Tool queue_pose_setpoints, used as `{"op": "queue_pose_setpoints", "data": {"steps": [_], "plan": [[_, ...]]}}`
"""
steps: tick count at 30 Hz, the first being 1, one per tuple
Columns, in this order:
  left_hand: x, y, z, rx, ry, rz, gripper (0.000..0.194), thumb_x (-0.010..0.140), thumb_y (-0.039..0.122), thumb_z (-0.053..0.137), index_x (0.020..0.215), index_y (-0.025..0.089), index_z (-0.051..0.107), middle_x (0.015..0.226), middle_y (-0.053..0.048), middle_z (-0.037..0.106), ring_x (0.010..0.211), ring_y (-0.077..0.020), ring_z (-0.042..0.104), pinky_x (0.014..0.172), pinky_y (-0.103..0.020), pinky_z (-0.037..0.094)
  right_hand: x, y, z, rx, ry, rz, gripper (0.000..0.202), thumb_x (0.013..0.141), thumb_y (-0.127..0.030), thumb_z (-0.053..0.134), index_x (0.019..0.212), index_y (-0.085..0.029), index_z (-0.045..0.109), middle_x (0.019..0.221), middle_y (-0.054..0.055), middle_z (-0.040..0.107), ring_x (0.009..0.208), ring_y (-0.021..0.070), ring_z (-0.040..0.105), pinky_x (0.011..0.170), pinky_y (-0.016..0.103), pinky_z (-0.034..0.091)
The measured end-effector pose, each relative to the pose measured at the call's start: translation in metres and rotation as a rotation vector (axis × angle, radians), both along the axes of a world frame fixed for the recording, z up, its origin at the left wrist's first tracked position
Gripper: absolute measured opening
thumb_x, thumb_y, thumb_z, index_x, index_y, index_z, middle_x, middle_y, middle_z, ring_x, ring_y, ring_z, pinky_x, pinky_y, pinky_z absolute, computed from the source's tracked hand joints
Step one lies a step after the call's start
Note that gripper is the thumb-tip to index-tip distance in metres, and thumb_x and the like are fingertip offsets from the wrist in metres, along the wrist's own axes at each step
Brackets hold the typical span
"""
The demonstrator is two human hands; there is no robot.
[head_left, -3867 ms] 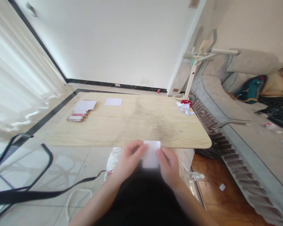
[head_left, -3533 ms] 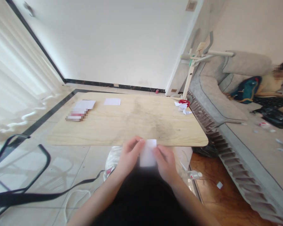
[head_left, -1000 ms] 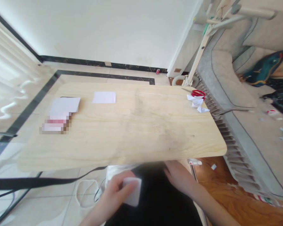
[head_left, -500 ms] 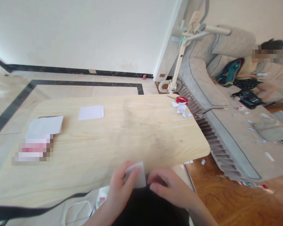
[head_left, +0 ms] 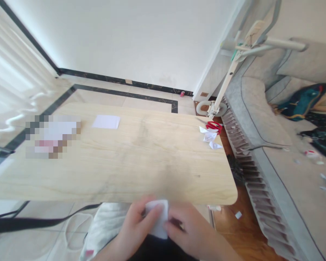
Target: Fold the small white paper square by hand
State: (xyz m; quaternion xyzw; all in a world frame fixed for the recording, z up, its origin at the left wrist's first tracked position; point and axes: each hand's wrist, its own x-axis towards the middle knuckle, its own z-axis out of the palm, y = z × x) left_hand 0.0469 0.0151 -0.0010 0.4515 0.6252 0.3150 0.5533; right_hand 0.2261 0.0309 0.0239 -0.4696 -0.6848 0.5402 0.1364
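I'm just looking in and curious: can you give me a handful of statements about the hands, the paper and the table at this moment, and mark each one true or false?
1. Both hands are on one small white paper. True: the left hand and the right hand pinch the folded white paper between them.
2. The paper lies flat in the middle of the table. False: it is held at the near edge of the wooden table, in front of the person.
3. Red-handled scissors lie at the table's far right corner. True, beside small folded paper pieces.
4. The scissors are in the right hand. False: they lie on the table, far from both hands.
5. A flat white sheet lies on the far left part of the table. True.
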Motion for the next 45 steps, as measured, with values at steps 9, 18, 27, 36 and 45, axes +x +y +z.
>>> {"op": "queue_pose_setpoints", "data": {"steps": [9,18,27,36,45], "plan": [[-0.030,-0.006,-0.008,-0.046,-0.127,0.099,0.037,0.079,0.053,0.061,0.079,0.019,0.074,0.072,-0.004,0.072,0.068,-0.0227,0.064,0.057,-0.027,0.051,-0.031,-0.011,-0.008,0.116,-0.086,-0.059,0.027,0.094,-0.027,0.049,0.068,-0.019,0.047,0.067,-0.002,0.052,0.065,0.0136,0.050,0.060,0.025,0.034],[-0.052,-0.012,-0.009,0.061,-0.193,0.177,0.036,0.078,0.052,0.062,0.074,0.017,0.072,0.067,-0.004,0.069,0.062,-0.0199,0.060,0.053,-0.025,0.048,-0.072,-0.029,-0.018,0.129,0.068,-0.279,0.032,0.099,-0.036,0.037,0.072,-0.020,0.045,0.067,-0.001,0.052,0.064,0.0148,0.050,0.061,0.027,0.037],[-0.036,-0.015,0.003,0.291,-0.172,0.035,0.038,0.088,0.047,0.054,0.073,0.016,0.070,0.069,-0.004,0.067,0.064,-0.0174,0.058,0.057,-0.023,0.045,-0.064,-0.024,-0.018,0.237,0.265,-0.526,0.036,0.096,-0.046,0.043,0.071,-0.020,0.048,0.063,-0.003,0.046,0.059,0.0136,0.046,0.054,0.024,0.037],[-0.033,-0.024,-0.004,0.404,-0.083,-0.014,0.037,0.088,0.042,0.054,0.065,0.016,0.066,0.061,-0.001,0.060,0.060,-0.0150,0.051,0.054,-0.022,0.039,-0.076,-0.029,-0.020,0.354,0.318,-0.714,0.039,0.092,-0.044,0.045,0.062,-0.021,0.039,0.056,-0.005,0.036,0.052,0.0118,0.037,0.048,0.025,0.030],[-0.036,-0.026,0.002,0.310,-0.251,-0.039,0.035,0.083,0.046,0.060,0.072,0.014,0.070,0.065,-0.003,0.063,0.061,-0.0147,0.052,0.053,-0.021,0.040,-0.073,-0.032,-0.022,0.381,0.404,-0.718,0.039,0.091,-0.040,0.047,0.058,-0.022,0.035,0.054,-0.006,0.035,0.051,0.0111,0.036,0.047,0.024,0.028]]}}
